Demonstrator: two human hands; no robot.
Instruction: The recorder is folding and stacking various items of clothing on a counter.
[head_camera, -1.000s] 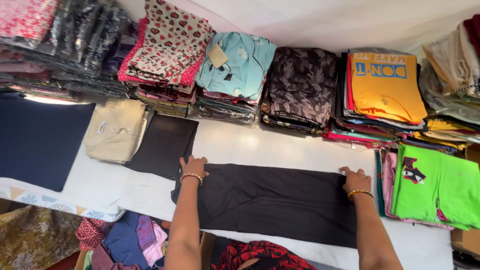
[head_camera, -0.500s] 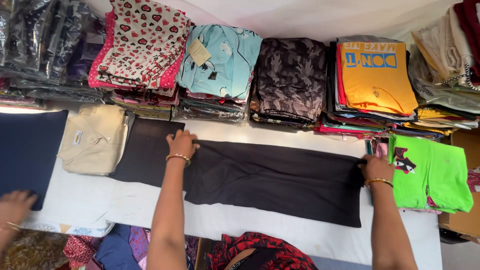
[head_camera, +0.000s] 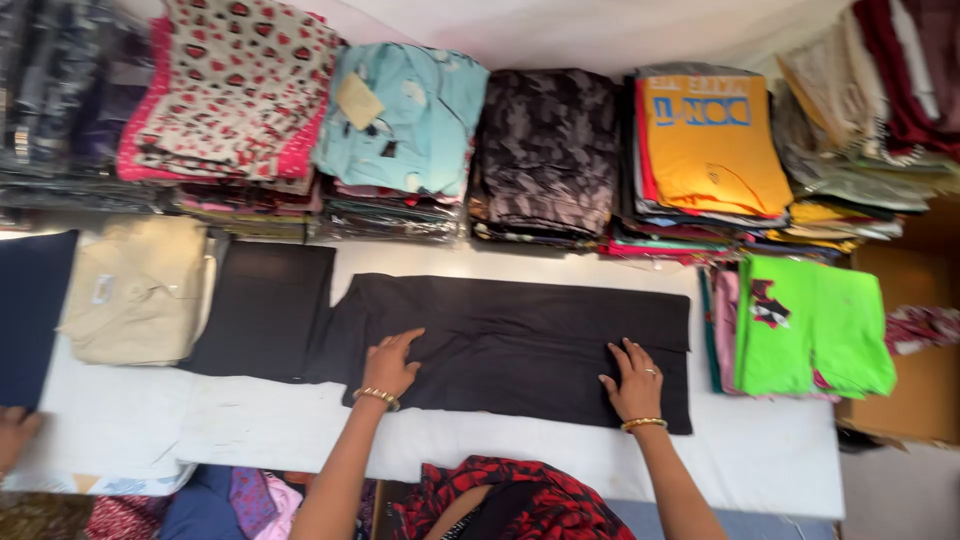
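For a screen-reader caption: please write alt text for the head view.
Both hands, left hand and right hand, press flat on a long black cloth spread on a white table. Stacks of folded clothes line the far edge.

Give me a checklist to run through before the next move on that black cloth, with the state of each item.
1. Left hand flat on the black cloth: ok.
2. Right hand flat on the cloth near its right end: ok.
3. Cloth lies fully on the white table: ok.
4. Cloth apart from the green folded garment: ok.
5. Cloth's left end apart from the dark folded piece: not ok, they touch.
6. Creases smoothed out: cannot tell.
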